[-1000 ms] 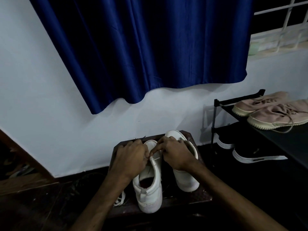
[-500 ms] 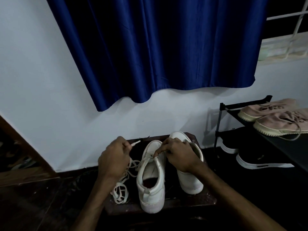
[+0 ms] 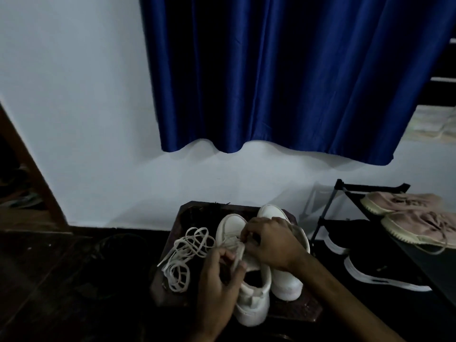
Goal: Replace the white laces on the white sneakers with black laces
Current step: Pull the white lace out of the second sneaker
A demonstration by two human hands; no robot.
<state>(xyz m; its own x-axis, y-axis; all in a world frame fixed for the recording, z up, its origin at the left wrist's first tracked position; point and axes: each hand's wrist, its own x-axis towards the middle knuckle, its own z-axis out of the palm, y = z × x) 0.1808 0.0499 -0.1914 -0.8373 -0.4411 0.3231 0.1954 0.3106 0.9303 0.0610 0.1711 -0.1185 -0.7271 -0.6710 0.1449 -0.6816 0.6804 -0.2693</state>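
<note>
Exposure low, bluish cast. Brightest zone: pale plastered wall (image 3: pixel 74 95), 9 to 11 o'clock. Dark floor (image 3: pixel 49 280) at 8 o'clock near black, detail lost. Deep-blue satin curtain (image 3: pixel 283 70) shows sheen on fold ridges, black troughs, soft shadow under its hem. Black metal shoe rack (image 3: pixel 328 213) at 4 o'clock throws a faint wall shadow. Slight smear on left hand (image 3: pixel 219 275), right hand (image 3: pixel 271 240) and the white lace (image 3: pixel 236 255) pinched between them. Edge lines lean, wide-angle.

A low dark wooden stool (image 3: pixel 299 313) carries two white sneakers (image 3: pixel 230 225) side by side, beside a loosely looped white lace (image 3: pixel 187 253).
</note>
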